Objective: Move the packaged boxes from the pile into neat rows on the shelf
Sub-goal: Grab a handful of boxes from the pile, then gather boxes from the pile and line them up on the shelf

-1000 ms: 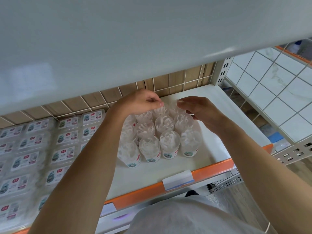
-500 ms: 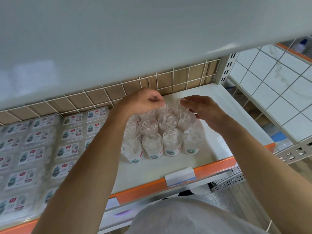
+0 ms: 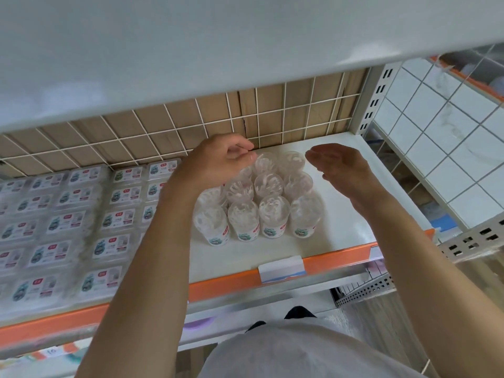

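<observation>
Clear round tubs [image 3: 268, 184] with white contents and printed labels stand in close rows on the white shelf [image 3: 343, 230]. My left hand [image 3: 218, 160] hovers over the back left tubs, fingers curled with the thumb against the fingertips, and nothing shows between them. To the right of the back row, my right hand [image 3: 341, 167] is held with relaxed, nearly straight fingers, its palm facing the tubs and a small gap between. Flat labelled packaged boxes [image 3: 73, 199] fill the left of the shelf in tidy rows.
The upper shelf board [image 3: 218, 50] hangs low overhead. A white wire grid [image 3: 218, 117] backs the shelf, with cardboard behind it. The front edge is orange [image 3: 223, 285] and carries a price-tag holder [image 3: 281, 268]. A perforated upright [image 3: 379, 94] bounds the right side.
Both hands have lifted off the tubs and moved apart; the right hand opened and drew to the right. The view tilted up a little.
</observation>
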A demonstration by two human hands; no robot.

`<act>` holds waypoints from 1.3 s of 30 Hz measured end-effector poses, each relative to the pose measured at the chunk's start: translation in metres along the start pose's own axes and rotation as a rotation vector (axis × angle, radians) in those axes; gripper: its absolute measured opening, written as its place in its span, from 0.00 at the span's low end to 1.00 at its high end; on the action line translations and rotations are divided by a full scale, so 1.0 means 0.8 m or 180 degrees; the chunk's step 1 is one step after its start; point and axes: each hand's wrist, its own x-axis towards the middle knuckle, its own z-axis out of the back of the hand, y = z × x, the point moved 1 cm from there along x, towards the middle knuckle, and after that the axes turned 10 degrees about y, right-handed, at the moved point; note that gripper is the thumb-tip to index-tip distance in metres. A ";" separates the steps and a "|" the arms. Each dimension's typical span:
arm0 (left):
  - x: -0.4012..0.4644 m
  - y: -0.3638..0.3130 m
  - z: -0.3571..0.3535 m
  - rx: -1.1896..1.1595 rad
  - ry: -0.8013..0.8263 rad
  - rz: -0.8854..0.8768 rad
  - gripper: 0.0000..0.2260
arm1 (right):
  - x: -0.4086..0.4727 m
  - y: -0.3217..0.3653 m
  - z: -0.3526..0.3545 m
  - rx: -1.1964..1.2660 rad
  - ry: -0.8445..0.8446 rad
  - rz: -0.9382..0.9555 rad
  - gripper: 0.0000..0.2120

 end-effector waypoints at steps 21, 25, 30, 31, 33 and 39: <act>-0.241 -0.059 -0.108 -0.0461 -0.0878 0.0913 0.11 | -0.195 0.017 -0.040 -0.2266 0.1009 0.1080 0.23; -0.282 -0.051 -0.124 -0.0283 -0.0773 0.1133 0.14 | -0.221 0.018 -0.068 -0.2662 0.1441 0.1160 0.25; -0.339 -0.031 -0.126 -0.0208 -0.0697 0.1388 0.16 | -0.242 0.022 -0.118 -0.3054 0.1873 0.1377 0.28; -0.352 -0.025 -0.123 -0.0231 -0.0733 0.1448 0.16 | -0.246 0.025 -0.131 -0.3138 0.1980 0.1411 0.28; -0.378 -0.011 -0.115 -0.0265 -0.0844 0.1572 0.16 | -0.253 0.033 -0.158 -0.3274 0.2147 0.1516 0.29; -0.464 0.039 -0.073 -0.0243 -0.1168 0.1853 0.16 | -0.277 0.059 -0.263 -0.3384 0.2477 0.1847 0.30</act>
